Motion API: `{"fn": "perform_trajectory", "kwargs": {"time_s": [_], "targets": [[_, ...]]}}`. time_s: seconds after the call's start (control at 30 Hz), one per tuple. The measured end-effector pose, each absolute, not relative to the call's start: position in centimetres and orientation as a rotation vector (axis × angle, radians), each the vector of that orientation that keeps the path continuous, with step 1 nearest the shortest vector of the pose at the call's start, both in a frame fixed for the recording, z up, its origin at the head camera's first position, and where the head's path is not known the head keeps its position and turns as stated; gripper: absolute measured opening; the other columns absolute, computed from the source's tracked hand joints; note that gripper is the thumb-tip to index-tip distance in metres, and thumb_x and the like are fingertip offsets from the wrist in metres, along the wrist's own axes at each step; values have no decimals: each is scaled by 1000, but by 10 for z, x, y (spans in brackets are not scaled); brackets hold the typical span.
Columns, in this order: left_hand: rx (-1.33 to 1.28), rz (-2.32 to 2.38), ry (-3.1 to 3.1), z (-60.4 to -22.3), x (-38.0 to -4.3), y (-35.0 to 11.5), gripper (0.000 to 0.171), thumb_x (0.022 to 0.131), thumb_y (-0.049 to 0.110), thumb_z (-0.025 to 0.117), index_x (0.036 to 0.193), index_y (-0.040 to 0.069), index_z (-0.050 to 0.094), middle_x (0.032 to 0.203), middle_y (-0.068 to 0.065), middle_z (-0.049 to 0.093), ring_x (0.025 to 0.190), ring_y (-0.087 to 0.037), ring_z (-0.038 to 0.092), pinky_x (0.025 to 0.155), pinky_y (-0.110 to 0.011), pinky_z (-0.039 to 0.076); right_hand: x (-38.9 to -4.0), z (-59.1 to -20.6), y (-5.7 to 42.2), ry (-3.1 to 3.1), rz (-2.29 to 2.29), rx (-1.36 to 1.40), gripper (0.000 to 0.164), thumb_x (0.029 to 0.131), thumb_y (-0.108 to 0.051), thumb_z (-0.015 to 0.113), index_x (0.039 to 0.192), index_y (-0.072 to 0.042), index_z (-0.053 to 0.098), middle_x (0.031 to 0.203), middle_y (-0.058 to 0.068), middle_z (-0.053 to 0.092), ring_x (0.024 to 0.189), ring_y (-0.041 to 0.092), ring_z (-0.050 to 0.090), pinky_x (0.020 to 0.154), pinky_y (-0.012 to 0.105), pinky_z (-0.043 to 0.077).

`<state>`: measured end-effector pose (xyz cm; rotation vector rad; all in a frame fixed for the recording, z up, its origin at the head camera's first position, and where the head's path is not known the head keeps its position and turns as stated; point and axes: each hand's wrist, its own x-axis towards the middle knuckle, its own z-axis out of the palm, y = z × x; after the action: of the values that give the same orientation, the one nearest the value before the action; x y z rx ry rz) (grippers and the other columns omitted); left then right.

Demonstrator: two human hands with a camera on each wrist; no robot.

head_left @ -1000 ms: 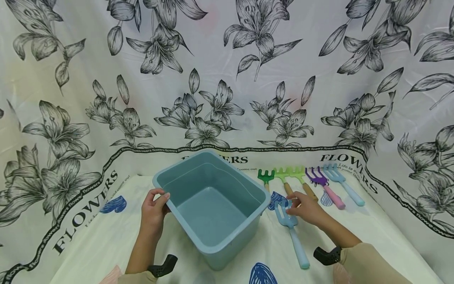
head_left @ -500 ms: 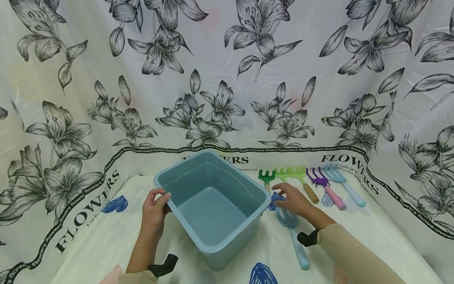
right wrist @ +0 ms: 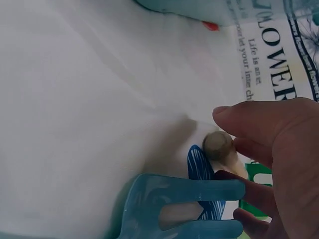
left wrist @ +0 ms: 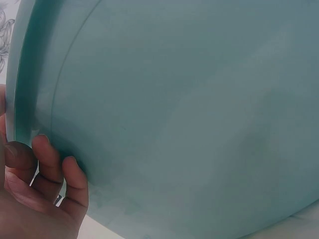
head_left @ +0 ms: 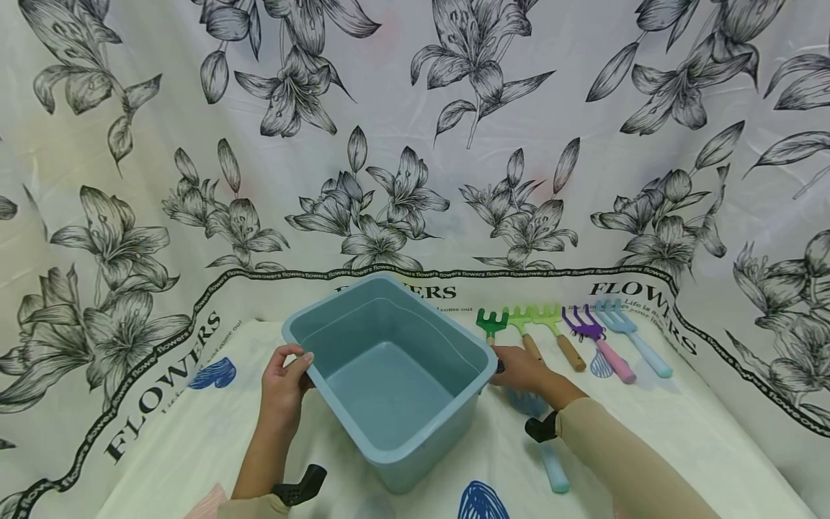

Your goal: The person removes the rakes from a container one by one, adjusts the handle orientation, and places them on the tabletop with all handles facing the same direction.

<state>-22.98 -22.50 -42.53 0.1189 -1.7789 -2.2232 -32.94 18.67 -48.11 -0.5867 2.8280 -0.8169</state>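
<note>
A blue-grey plastic tub (head_left: pixel 389 375) stands tilted toward me, its inside bare. My left hand (head_left: pixel 284 371) holds its left rim between thumb and fingers; in the left wrist view, fingertips (left wrist: pixel 47 157) lie against the tub's wall. My right hand (head_left: pixel 519 367) is at the wooden handle (right wrist: pixel 219 147) of a dark green hand rake (head_left: pixel 492 324). In the right wrist view, the thumb is slightly apart from the handle, with the other fingers beside it. Below that hand lies a light-blue hand fork (right wrist: pixel 149 209), its middle covered by my wrist in the head view.
To the right lie two light-green rakes with wooden handles (head_left: pixel 569 352), a purple rake with a pink handle (head_left: pixel 612 359) and another light-blue fork (head_left: pixel 642 346). A white cloth (head_left: pixel 648 447) printed with flowers and lettering covers the table and rises behind.
My right hand has left the light-blue fork's tines and moved left and forward to the dark green rake's handle. The left hand and tub have stayed put.
</note>
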Motion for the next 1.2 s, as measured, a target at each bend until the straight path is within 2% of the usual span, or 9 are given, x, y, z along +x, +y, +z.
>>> {"fn": "perform_trajectory", "kwargs": {"time_s": [0.23, 0.43, 0.8, 1.2], "targets": [[131, -2221, -1789, -425, -229, -225, 19, 99, 11, 54, 111, 1, 42, 70, 1, 68, 62, -15, 66, 68, -28, 54, -331, -475, 184, 2825, -792, -560, 40, 83, -12, 76, 121, -17, 63, 107, -4, 66, 90, 15, 60, 84, 43, 51], [150, -2222, -1796, -424, -228, -225, 20, 100, 12, 54, 112, 1, 41, 70, 2, 69, 64, -14, 66, 70, -29, 54, -334, -470, 184, 2839, -782, -552, 27, 85, -11, 74, 110, -19, 65, 99, -7, 66, 83, 12, 59, 76, 38, 52], [150, -2239, -1779, -425, -228, -226, 15, 100, 10, 54, 109, 4, 44, 69, 2, 68, 60, -14, 65, 67, -27, 53, -338, -468, 183, 2884, -746, -520, 22, 87, -14, 73, 107, -21, 66, 96, -8, 66, 82, 13, 59, 76, 38, 52], [144, -2234, -1787, -424, -228, -225, 19, 100, 11, 54, 111, 1, 42, 73, 2, 69, 63, -15, 66, 68, -29, 54, -335, -468, 184, 2903, -724, -514, 19, 88, -17, 73, 105, -21, 66, 94, -7, 66, 82, 13, 59, 77, 39, 52]]}}
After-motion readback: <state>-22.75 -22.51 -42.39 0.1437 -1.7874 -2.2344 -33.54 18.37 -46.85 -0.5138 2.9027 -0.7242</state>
